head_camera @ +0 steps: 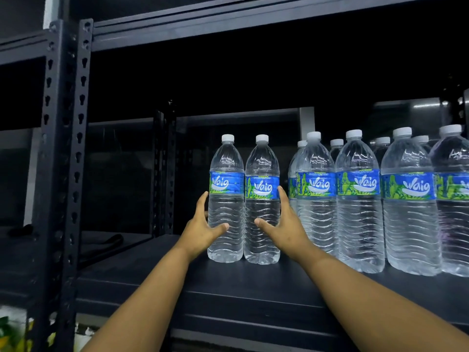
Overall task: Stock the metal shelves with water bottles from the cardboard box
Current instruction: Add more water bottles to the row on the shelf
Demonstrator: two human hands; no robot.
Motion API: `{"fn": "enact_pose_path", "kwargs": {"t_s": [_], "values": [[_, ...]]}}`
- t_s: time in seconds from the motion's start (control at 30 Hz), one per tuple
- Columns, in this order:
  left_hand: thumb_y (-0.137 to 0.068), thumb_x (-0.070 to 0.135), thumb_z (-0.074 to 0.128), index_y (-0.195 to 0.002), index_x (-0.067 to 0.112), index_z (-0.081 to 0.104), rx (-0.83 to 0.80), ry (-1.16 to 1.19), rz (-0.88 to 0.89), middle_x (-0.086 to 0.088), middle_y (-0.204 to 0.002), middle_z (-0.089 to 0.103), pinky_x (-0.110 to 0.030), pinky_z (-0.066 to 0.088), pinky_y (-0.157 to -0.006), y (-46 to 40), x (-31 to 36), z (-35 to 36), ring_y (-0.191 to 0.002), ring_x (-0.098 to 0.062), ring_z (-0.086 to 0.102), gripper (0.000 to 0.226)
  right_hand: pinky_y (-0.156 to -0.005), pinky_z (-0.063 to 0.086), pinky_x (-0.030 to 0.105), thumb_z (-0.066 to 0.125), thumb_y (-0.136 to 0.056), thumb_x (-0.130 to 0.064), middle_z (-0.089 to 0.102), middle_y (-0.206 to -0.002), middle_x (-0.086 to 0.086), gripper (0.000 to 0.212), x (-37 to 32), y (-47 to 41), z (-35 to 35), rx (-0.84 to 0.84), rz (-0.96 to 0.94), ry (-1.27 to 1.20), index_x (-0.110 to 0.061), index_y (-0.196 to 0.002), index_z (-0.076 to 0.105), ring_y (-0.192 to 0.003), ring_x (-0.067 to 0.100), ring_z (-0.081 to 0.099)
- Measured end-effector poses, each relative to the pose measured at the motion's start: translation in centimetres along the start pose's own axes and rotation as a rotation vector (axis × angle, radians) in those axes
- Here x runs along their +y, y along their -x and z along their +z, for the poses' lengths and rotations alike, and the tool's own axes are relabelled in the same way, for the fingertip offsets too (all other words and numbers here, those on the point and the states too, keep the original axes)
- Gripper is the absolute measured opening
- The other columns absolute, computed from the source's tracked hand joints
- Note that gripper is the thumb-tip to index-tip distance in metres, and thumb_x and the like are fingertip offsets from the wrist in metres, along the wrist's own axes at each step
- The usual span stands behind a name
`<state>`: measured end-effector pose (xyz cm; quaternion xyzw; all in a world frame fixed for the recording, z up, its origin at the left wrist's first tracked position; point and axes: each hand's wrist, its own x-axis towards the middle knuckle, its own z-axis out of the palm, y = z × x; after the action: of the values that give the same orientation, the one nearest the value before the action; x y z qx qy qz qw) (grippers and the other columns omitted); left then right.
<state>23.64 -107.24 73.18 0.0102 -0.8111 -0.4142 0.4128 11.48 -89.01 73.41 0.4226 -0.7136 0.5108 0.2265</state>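
Your left hand (203, 231) grips the left bottle (225, 199) and your right hand (284, 224) the right bottle (262, 199), thumbs across the fronts and fingers spread round the outer sides. Both bottles stand upright and touching on the metal shelf (228, 288), a gap apart from the stocked row (380, 199) on the right. Push right too fast and the pair may tip or knock that row; the cardboard box is out of view.

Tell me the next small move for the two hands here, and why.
Probably slide the pair to the right. The left hand holds the left bottle and the right hand holds the right bottle; both stand upright on the shelf, with a gap before the stocked row.
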Motion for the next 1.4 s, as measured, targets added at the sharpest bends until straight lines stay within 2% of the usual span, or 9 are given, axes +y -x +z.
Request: {"fn": "enact_pose_path", "kwargs": {"t_s": [0.1,0.23,0.47,0.6,0.7,0.77,0.9,1.1,1.4], "values": [[-0.086,0.021,0.073,-0.152,0.035,0.011,-0.016,-0.045,0.012,0.028,-0.109,0.053,-0.013,0.042,-0.083,0.4,0.3,-0.1,-0.101,0.012,0.055,0.092,-0.104,0.027,0.026,0.072,-0.084,-0.034,0.035,-0.149,0.007,0.099,-0.2,0.2,0.0,-0.003,0.006,0.023,-0.028,-0.153,0.002,-0.136,0.021,0.035],[-0.087,0.025,0.072,-0.151,0.036,0.016,-0.009,-0.126,-0.007,0.021,-0.109,0.058,-0.023,0.041,-0.092,0.9,0.8,-0.2,-0.112,-0.007,0.058,0.086,-0.104,0.029,0.027,0.07,-0.085,-0.035,0.04,-0.146,0.011,0.097,-0.8,0.5,-0.2,-0.006,0.008,0.081,-0.024,-0.153,0.002,-0.134,0.025,0.039],[-0.091,0.025,0.065,-0.153,0.034,0.01,-0.068,-0.288,-0.095,0.009,-0.121,0.058,-0.023,0.036,-0.089,2.0,1.9,-0.3,-0.111,-0.013,0.055,0.082,-0.11,0.029,0.036,0.058,-0.094,-0.034,0.021,-0.156,0.013,0.094,-1.8,2.3,-0.6,-0.185,0.107,0.249,-0.018,-0.152,-0.015,-0.138,0.029,0.033],[-0.093,0.028,0.062,-0.153,0.03,0.013,-0.139,-0.412,-0.13,0.001,-0.136,0.055,-0.024,0.037,-0.091,3.2,2.2,-0.6,-0.124,-0.021,0.052,0.077,-0.109,0.032,0.036,0.055,-0.095,-0.035,0.029,-0.153,0.015,0.093,-2.3,3.5,-1.2,-0.293,0.182,0.355,-0.018,-0.151,-0.016,-0.135,0.03,0.038],[-0.092,0.037,0.062,-0.153,0.028,0.018,-0.196,-0.539,-0.163,-0.002,-0.14,0.052,-0.029,0.041,-0.099,4.1,2.1,-0.7,-0.125,-0.024,0.051,0.075,-0.108,0.035,0.036,0.054,-0.095,-0.039,0.034,-0.151,0.015,0.09,-2.7,4.4,-1.8,-0.361,0.228,0.434,-0.019,-0.152,-0.013,-0.134,0.032,0.039],[-0.092,0.043,0.059,-0.151,0.027,0.024,-0.231,-0.626,-0.16,-0.005,-0.141,0.049,-0.034,0.041,-0.103,4.7,2.2,-0.7,-0.127,-0.025,0.049,0.071,-0.105,0.038,0.037,0.051,-0.096,-0.042,0.038,-0.147,0.014,0.085,-3.0,4.9,-1.9,-0.404,0.241,0.521,-0.017,-0.153,-0.007,-0.132,0.032,0.042],[-0.094,0.054,0.049,-0.149,0.018,0.033,-0.274,-0.845,-0.169,-0.009,-0.147,0.043,-0.036,0.036,-0.108,5.5,3.0,-0.8,-0.135,-0.026,0.041,0.068,-0.103,0.039,0.037,0.047,-0.096,-0.048,0.042,-0.145,0.013,0.069,-3.9,5.5,-2.2,-0.437,0.206,0.638,-0.013,-0.15,0.021,-0.131,0.03,0.042],[-0.095,0.056,0.042,-0.146,0.018,0.039,-0.328,-1.018,-0.181,-0.012,-0.144,0.048,-0.04,0.039,-0.105,6.6,5.7,-0.6,-0.133,-0.029,0.042,0.064,-0.099,0.042,0.039,0.039,-0.095,-0.055,0.049,-0.137,0.012,0.059,-5.2,6.5,-3.4,-0.476,0.141,0.724,-0.013,-0.136,0.046,-0.125,0.03,0.046],[-0.096,0.053,0.042,-0.143,0.018,0.043,-0.334,-1.018,-0.213,-0.012,-0.145,0.046,-0.042,0.042,-0.103,9.7,10.8,1.0,-0.13,-0.03,0.046,0.059,-0.089,0.048,0.04,0.038,-0.093,-0.059,0.06,-0.115,0.013,0.053,-6.8,9.8,-7.3,-0.46,0.126,0.714,-0.011,-0.106,0.058,-0.107,0.031,0.056]]}}
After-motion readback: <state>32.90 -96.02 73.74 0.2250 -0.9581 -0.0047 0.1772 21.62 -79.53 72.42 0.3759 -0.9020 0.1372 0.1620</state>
